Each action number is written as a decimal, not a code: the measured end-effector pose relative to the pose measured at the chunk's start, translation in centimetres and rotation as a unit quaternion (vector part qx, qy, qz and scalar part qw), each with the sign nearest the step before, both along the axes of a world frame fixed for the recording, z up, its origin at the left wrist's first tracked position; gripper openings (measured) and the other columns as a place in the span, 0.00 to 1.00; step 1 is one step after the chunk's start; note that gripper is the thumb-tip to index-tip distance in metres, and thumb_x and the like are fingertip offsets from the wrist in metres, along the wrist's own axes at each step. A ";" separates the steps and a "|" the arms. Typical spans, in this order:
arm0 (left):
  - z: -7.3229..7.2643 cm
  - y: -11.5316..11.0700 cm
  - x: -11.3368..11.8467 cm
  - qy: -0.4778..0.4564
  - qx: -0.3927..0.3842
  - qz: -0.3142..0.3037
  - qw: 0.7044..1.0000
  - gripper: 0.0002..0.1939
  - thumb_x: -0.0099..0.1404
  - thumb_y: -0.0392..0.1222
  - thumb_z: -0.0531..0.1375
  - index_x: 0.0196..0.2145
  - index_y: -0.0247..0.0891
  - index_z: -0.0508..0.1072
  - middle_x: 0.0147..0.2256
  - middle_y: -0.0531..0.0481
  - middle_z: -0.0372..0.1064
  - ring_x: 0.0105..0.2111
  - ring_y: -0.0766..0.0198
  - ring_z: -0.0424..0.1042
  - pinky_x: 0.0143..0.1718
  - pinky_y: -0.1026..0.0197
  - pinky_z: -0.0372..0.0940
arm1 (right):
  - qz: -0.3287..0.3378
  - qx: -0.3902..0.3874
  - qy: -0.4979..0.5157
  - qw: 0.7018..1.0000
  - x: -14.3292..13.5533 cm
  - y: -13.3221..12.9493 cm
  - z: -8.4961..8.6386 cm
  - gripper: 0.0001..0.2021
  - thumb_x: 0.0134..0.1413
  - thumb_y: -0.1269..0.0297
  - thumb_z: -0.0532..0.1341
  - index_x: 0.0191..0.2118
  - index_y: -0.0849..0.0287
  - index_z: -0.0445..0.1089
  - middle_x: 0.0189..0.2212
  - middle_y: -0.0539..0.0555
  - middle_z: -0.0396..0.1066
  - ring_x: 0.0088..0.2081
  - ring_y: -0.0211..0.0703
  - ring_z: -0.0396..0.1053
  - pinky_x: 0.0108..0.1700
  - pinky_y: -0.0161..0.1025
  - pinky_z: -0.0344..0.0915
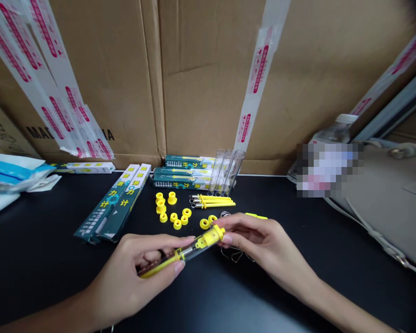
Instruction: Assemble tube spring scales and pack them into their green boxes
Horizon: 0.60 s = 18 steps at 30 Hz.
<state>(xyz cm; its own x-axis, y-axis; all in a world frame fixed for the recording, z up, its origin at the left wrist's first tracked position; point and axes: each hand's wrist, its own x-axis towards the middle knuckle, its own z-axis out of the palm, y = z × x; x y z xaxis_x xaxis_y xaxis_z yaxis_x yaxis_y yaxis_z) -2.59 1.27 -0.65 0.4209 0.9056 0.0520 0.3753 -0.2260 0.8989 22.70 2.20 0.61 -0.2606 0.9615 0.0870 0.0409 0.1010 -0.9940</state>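
The tube (191, 251) is being gripped by the left hand (128, 273), its cap (212, 236) being pinched by the right hand (263, 236); a jam is being risked if pressure is being applied askew, or a drop near the wires (235, 259) below the right hand if that pinch is being loosened.

the left hand (125, 273) holds a clear plastic tube (190, 251) with yellow parts (159, 268) inside, slanting far and right, where the right hand (263, 237) pinches its yellow plastic end piece (215, 234). farther on the black counter (208, 296) lie small yellow plastic collars (161, 208), thin yellow rods with metal hooks (215, 200) to their right, and two long green-and-white cardboard boxes (111, 200) left.
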 end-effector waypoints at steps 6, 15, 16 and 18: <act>0.2 -0.3 -0.2 0.062 0.132 0.000 0.989 0.15 0.64 0.41 0.62 0.48 0.46 0.80 0.26 0.53 0.75 0.16 0.72 0.57 0.16 0.70 0.50 | -0.005 0.009 0.012 1.000 -0.1 -0.1 0.1 0.08 0.49 0.67 0.71 0.38 0.52 0.81 0.37 0.51 0.81 0.35 0.37 0.77 0.40 0.30 0.74; 0.6 -0.5 0.1 0.075 0.205 -0.001 0.976 0.16 0.64 0.38 0.62 0.49 0.47 0.78 0.28 0.55 0.76 0.15 0.73 0.60 0.16 0.72 0.55 | 0.008 -0.033 0.038 0.999 -0.3 -0.2 0.4 0.07 0.49 0.66 0.71 0.37 0.53 0.81 0.34 0.50 0.81 0.32 0.35 0.76 0.38 0.28 0.73; 0.6 -0.5 0.1 0.071 0.191 -0.001 0.979 0.16 0.64 0.38 0.61 0.50 0.47 0.77 0.28 0.56 0.75 0.16 0.74 0.59 0.17 0.72 0.56 | 0.006 -0.027 0.035 0.999 -0.2 -0.2 0.5 0.07 0.50 0.66 0.71 0.38 0.53 0.81 0.35 0.50 0.81 0.33 0.35 0.76 0.38 0.29 0.73; 0.7 -0.4 0.2 0.062 0.154 -0.004 0.986 0.19 0.64 0.38 0.62 0.53 0.47 0.75 0.25 0.58 0.70 0.17 0.74 0.59 0.19 0.73 0.58 | 0.005 -0.010 0.020 1.000 -0.1 -0.4 0.7 0.08 0.51 0.65 0.70 0.39 0.52 0.80 0.37 0.50 0.81 0.36 0.37 0.77 0.41 0.30 0.73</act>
<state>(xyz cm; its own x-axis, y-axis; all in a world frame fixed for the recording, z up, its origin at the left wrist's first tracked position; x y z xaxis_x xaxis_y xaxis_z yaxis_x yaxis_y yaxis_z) -2.41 0.85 0.02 0.4489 0.8511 0.2723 0.4752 -0.4854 0.7339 22.57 1.82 1.30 -0.2663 0.9607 0.0783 -0.0005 0.0812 -0.9967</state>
